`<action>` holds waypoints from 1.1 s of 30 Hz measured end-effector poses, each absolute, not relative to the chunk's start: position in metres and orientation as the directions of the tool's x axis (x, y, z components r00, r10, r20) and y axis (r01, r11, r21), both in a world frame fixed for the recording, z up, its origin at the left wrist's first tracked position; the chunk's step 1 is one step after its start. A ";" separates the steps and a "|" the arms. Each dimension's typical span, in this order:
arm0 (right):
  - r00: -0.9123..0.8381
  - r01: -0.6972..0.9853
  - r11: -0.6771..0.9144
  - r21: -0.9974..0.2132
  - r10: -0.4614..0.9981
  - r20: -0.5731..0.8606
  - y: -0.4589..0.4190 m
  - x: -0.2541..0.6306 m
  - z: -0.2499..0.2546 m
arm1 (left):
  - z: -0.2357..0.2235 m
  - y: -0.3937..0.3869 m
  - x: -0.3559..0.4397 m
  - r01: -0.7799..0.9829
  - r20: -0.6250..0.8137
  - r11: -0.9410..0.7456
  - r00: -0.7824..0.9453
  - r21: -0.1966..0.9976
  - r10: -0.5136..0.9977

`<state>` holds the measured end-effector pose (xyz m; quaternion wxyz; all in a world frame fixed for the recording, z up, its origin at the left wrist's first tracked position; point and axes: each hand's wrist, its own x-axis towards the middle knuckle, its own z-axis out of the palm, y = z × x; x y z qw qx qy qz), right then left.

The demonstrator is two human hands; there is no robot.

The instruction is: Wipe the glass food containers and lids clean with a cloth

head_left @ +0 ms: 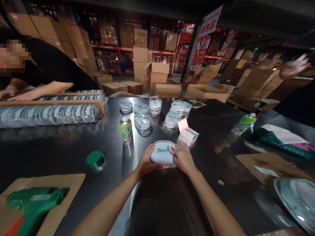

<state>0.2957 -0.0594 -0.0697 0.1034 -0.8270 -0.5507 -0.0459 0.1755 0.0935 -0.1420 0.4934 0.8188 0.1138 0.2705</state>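
Here, racks [112, 48] beyond glossy table [110, 137], left hand [147, 161] grips container [161, 159], right hand [183, 158] white wad [170, 148].

- I see a dim warehouse, its ceiling [152, 8] sinking to near-black.
- Pale glare streaks down the dark tabletop [108, 144]; I cannot spot its lamp.
- Mid-frame, the pale container [162, 157] reaches me fairly crisp.
- Lower right, a clear container [299, 200] looks stretched and soft.
- Far right, a person [292, 105] blurs; far left, pixel blocks mask another person's head [14, 55].
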 end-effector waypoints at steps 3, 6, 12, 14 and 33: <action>0.316 0.946 -0.295 -0.137 0.931 0.180 -0.057 0.290 -0.071 | -0.143 0.093 0.176 -0.073 0.329 -0.490 0.824 0.869 0.461; 0.253 0.961 -0.229 -0.155 0.954 0.159 -0.061 0.291 -0.069 | -0.143 0.093 0.175 -0.073 0.334 -0.496 0.822 0.865 0.462; 0.353 0.933 -0.330 -0.142 0.916 0.191 -0.062 0.303 -0.070 | -0.144 0.094 0.177 -0.084 0.351 -0.506 0.815 0.859 0.461; 0.286 0.953 -0.263 -0.149 0.944 0.164 -0.061 0.302 -0.072 | -0.145 0.095 0.177 -0.083 0.355 -0.509 0.811 0.856 0.465; 0.310 0.946 -0.288 -0.147 0.937 0.161 -0.057 0.291 -0.069 | -0.140 0.095 0.178 -0.050 0.332 -0.508 0.810 0.860 0.482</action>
